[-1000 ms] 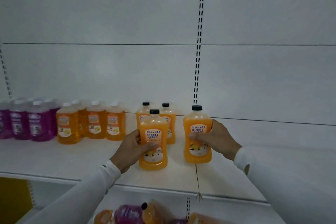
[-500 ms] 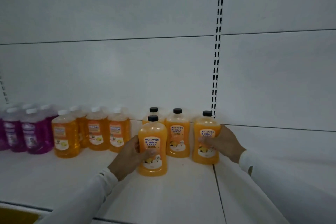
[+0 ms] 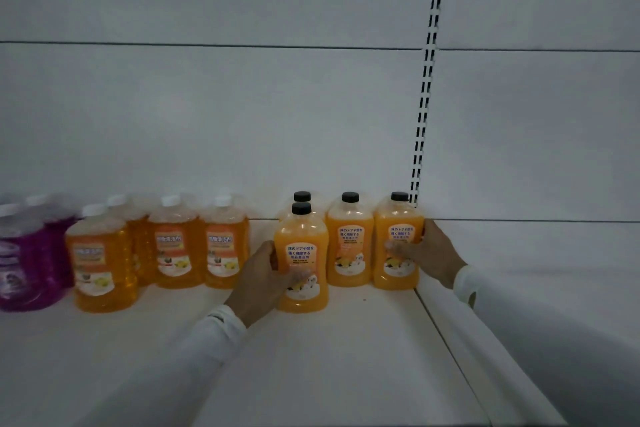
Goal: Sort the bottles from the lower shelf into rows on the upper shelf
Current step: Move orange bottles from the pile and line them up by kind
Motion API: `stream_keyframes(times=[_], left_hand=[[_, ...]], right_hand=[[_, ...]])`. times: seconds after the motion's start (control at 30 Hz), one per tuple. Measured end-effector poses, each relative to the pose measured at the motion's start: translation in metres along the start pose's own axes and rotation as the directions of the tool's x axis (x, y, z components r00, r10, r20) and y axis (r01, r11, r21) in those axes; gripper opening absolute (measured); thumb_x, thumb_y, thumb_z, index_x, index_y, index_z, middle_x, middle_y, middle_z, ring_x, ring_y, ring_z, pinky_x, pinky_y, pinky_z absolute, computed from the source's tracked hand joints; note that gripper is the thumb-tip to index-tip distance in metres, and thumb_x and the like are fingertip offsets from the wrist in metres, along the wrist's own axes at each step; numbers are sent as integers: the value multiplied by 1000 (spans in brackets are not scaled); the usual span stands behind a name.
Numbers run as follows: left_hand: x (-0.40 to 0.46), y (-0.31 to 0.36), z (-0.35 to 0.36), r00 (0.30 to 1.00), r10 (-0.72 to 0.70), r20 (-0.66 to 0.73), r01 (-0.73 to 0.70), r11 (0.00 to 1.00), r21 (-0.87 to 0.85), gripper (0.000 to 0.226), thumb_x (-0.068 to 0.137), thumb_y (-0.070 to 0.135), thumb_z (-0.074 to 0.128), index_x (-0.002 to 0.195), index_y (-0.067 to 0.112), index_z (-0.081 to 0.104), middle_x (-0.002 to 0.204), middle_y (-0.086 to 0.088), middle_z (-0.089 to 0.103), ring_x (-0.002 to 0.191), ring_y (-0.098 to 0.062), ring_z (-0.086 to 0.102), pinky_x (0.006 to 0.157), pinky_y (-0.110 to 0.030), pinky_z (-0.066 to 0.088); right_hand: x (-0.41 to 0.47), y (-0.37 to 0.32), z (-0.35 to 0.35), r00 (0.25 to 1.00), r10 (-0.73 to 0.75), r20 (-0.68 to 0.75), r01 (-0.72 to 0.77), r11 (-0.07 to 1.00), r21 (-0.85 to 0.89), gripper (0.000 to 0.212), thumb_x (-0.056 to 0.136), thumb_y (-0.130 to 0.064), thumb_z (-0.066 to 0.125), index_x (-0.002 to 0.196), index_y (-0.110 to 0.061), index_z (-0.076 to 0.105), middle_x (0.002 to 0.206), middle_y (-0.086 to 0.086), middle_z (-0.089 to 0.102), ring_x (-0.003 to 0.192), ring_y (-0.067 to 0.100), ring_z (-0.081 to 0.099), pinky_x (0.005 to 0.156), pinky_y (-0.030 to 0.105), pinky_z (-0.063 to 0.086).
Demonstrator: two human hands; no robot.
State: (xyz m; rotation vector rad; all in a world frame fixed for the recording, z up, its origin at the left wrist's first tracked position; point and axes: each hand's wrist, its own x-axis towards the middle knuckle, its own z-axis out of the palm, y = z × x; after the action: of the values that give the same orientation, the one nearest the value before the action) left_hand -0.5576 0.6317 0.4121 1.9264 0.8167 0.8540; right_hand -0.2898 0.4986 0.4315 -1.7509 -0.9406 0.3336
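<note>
On white upper shelf (image 3: pixel 346 350): left hand (image 3: pixel 263 282) grips front black-capped opaque orange plastic bottle (image 3: pixel 302 265); right hand (image 3: pixel 431 253) wraps rightmost one (image 3: pixel 398 246), both upright. Risk: nudging tightly packed neighbours could topple them.

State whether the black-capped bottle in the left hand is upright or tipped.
Upright. The bottle stands with its base flat on the shelf, black cap on top, gripped by the left hand.
</note>
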Motion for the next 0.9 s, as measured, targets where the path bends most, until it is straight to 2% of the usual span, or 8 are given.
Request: stream_keyframes(times=[0.07, 0.33, 0.43, 0.57, 0.67, 0.77, 0.9], left_hand=[[1, -1, 2, 1000, 0, -7, 0, 1000, -5, 55, 76, 32, 78, 123, 19, 52, 116, 5, 66, 104, -17, 64, 90, -38, 55], [7, 2, 7, 999, -20, -42, 21, 1000, 20, 51, 78, 29, 77, 119, 22, 49, 116, 5, 63, 107, -19, 62, 94, -41, 53], [8, 1, 7, 999, -36, -30, 37, 999, 20, 55, 77, 30, 78, 123, 22, 50, 118, 5, 64, 108, -19, 62, 96, -44, 52], [5, 2, 7, 999, -39, -36, 41, 999, 36, 51, 78, 30, 77, 121, 22, 50, 115, 6, 65, 105, -17, 63, 94, -41, 53], [3, 3, 5, 999, -38, -21, 39, 998, 57, 58, 77, 36, 77, 125, 20, 51, 118, 6, 65, 106, -17, 63, 94, -41, 54], [0, 5, 1, 999, -43, -1, 43, 995, 87, 60, 76, 40, 76, 126, 20, 51, 118, 7, 64, 106, -16, 62, 93, -38, 53], [-8, 7, -8, 996, -69, 58, 59, 985, 161, 67, 75, 41, 78, 131, 18, 48, 122, 6, 60, 108, -16, 59, 93, -33, 51]], right_hand=[[1, 1, 3, 1000, 3, -22, -3, 1000, -3, 66, 68, -32, 87, 120, -20, 48, 114, 0, 63, 103, 23, 62, 93, 45, 54], [7, 6, 4, 999, -13, -34, 12, 1000, -21, 70, 70, -34, 85, 125, -18, 44, 117, 1, 60, 105, 23, 61, 91, 42, 54], [8, 11, 6, 999, -24, -48, 23, 1000, -22, 70, 70, -36, 86, 124, -21, 44, 119, 1, 61, 106, 24, 63, 92, 45, 55], [8, 15, 8, 997, -46, -63, 44, 999, -30, 66, 71, -40, 84, 120, -26, 42, 117, -3, 60, 105, 22, 62, 91, 42, 54], [5, 11, 6, 998, -52, -39, 49, 997, -61, 68, 73, -39, 83, 125, -22, 42, 119, -2, 59, 107, 22, 60, 93, 42, 53], [0, 6, 2, 999, -43, -13, 42, 996, -83, 68, 73, -39, 83, 126, -20, 45, 120, 0, 61, 107, 22, 62, 93, 41, 53], [-13, -4, -8, 996, -84, 40, 90, 980, -179, 50, 73, -40, 83, 113, -20, 62, 109, -4, 71, 96, 12, 67, 94, 40, 54]])
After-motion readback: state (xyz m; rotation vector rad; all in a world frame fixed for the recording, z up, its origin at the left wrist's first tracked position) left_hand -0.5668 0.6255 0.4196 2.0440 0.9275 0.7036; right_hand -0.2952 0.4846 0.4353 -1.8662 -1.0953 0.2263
